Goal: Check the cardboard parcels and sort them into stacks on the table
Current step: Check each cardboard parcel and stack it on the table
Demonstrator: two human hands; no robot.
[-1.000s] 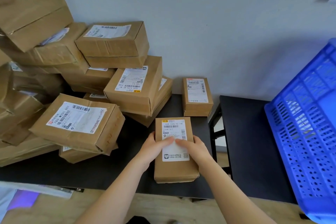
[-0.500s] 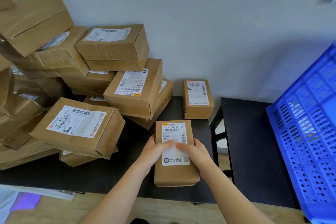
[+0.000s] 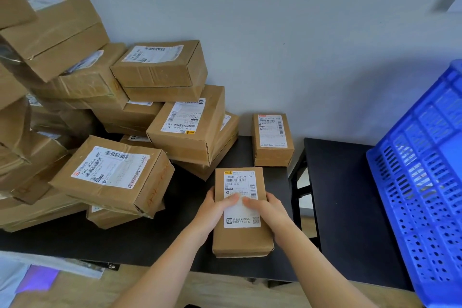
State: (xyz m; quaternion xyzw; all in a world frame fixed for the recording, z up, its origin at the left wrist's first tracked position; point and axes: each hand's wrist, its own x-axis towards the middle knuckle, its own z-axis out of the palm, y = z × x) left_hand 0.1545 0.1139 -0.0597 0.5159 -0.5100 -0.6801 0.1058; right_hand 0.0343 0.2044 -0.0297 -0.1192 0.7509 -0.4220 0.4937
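Note:
A small cardboard parcel [image 3: 241, 237] with a white shipping label lies label-up near the front of the black table [image 3: 155, 240]. My left hand [image 3: 215, 210] grips its left side and my right hand [image 3: 267, 210] grips its right side, both thumbs lying on the label. Behind it, by the wall, a similar small parcel [image 3: 272, 141] rests on the table. A jumbled heap of larger parcels fills the left, with a big labelled one [image 3: 112, 175] in front and another [image 3: 187, 127] leaning toward the middle.
A blue perforated plastic crate [image 3: 425, 182] stands at the right on a second black table [image 3: 345, 207]. A gap separates the two tables. A grey wall runs behind. Wooden floor shows below the table's front edge.
Both hands keep hold of the small parcel, which has stayed in about the same spot. The camera view has shifted slightly.

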